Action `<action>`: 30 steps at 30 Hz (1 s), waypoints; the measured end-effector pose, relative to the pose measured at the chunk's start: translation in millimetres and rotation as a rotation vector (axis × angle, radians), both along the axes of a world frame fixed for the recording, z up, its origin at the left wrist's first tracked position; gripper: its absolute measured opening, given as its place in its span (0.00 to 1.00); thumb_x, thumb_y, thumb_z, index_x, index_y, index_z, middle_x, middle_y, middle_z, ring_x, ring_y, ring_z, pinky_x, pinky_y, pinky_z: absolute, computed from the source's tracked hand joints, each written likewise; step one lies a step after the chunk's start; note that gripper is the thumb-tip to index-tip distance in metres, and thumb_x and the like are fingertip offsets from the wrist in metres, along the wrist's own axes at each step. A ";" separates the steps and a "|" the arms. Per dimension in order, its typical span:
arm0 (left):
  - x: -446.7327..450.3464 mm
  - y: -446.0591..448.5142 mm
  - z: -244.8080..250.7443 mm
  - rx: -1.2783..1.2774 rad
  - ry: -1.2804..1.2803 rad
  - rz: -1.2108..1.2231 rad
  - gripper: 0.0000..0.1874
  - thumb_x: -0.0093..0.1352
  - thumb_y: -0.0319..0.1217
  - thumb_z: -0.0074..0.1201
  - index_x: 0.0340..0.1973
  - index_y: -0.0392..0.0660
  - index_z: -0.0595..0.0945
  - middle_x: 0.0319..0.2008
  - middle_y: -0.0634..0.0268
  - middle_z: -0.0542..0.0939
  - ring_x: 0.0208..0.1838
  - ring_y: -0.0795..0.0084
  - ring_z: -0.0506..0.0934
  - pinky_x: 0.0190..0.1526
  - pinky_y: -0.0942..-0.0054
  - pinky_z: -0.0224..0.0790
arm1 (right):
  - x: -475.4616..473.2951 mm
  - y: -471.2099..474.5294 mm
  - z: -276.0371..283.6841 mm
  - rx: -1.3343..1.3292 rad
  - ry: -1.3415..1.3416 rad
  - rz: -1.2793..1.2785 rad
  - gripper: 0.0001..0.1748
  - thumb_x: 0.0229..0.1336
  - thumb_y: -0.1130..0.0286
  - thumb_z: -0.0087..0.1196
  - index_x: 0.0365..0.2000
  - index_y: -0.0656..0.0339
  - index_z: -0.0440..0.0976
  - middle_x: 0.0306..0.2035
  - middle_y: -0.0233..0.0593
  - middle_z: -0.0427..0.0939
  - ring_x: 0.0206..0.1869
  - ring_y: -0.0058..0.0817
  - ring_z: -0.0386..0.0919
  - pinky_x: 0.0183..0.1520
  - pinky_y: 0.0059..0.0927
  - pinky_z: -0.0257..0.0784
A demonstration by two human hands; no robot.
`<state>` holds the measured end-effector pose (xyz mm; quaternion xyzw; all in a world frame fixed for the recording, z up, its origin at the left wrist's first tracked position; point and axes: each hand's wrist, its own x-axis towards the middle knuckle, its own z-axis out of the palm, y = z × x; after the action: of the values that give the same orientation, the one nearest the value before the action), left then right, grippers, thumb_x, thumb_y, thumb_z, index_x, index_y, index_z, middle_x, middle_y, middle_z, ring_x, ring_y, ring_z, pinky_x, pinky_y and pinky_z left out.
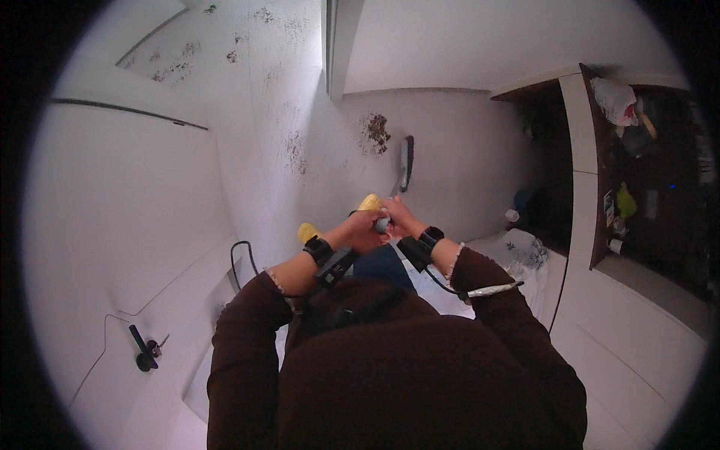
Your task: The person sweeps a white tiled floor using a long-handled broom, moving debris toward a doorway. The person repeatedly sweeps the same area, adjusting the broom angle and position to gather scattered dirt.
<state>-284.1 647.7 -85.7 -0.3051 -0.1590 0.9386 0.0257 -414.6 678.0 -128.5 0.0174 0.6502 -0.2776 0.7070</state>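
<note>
A long-handled floor tool, apparently a broom, has its narrow grey and dark head (408,163) on the pale floor, beyond my hands. Its shaft runs back towards me, strongly foreshortened. My right hand (400,216) is closed around the upper shaft. Close beside it, my left hand (367,226) grips near the grey handle end (383,224); the fingers partly hide the handle. A patch of brown dirt (378,133) lies left of the head, not touching it. Lighter brown smears (295,152) mark the floor farther left.
Yellow shoes (308,232) show beneath my hands. A white door with a black handle (145,351) stands at left, a wall edge (333,50) ahead. At right, a dark-topped cabinet (647,242) holds bags and small items. A patterned white cloth or bag (520,250) lies close on my right.
</note>
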 end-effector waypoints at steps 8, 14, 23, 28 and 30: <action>34.4 -11.5 29.0 -0.182 -0.099 -0.024 0.09 0.64 0.32 0.37 0.35 0.40 0.65 0.27 0.64 0.67 0.28 0.76 0.66 0.28 0.80 0.59 | 38.7 -7.6 22.0 -0.049 -0.090 -0.117 0.20 0.39 0.66 0.45 0.33 0.51 0.49 0.18 0.38 0.59 0.09 0.30 0.59 0.05 0.27 0.54; 31.4 -7.0 59.4 -0.343 -0.019 -0.119 0.09 0.64 0.31 0.36 0.36 0.39 0.67 0.29 0.62 0.70 0.28 0.75 0.68 0.28 0.80 0.61 | 37.5 8.2 56.5 -0.096 -0.058 -0.198 0.17 0.38 0.66 0.46 0.29 0.49 0.50 0.16 0.40 0.58 0.07 0.28 0.56 0.07 0.30 0.51; 51.8 4.8 31.8 -0.308 -0.057 -0.064 0.08 0.65 0.32 0.35 0.35 0.41 0.65 0.26 0.66 0.67 0.26 0.79 0.65 0.25 0.86 0.59 | 49.8 16.4 -3.1 -0.015 -0.255 -0.130 0.19 0.39 0.66 0.46 0.33 0.52 0.51 0.18 0.41 0.59 0.09 0.28 0.57 0.09 0.30 0.55; 86.2 19.0 20.4 -0.310 -0.194 0.037 0.08 0.65 0.33 0.36 0.33 0.42 0.65 0.24 0.68 0.65 0.26 0.81 0.63 0.22 0.85 0.55 | 93.0 15.6 -25.1 0.026 -0.030 -0.023 0.09 0.44 0.64 0.43 0.26 0.54 0.58 0.19 0.34 0.63 0.17 0.27 0.63 0.10 0.26 0.56; 99.3 14.8 25.6 -0.332 -0.204 0.016 0.08 0.64 0.32 0.37 0.33 0.41 0.66 0.24 0.68 0.65 0.26 0.80 0.63 0.22 0.85 0.54 | 109.7 14.1 -16.9 -0.110 -0.063 -0.062 0.08 0.44 0.63 0.42 0.25 0.53 0.59 0.19 0.33 0.62 0.18 0.27 0.63 0.12 0.27 0.57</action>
<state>-184.8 662.5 -60.1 -0.3974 -0.0060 0.9163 -0.0486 -304.8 692.1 -145.4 0.0074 0.6104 -0.3342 0.7181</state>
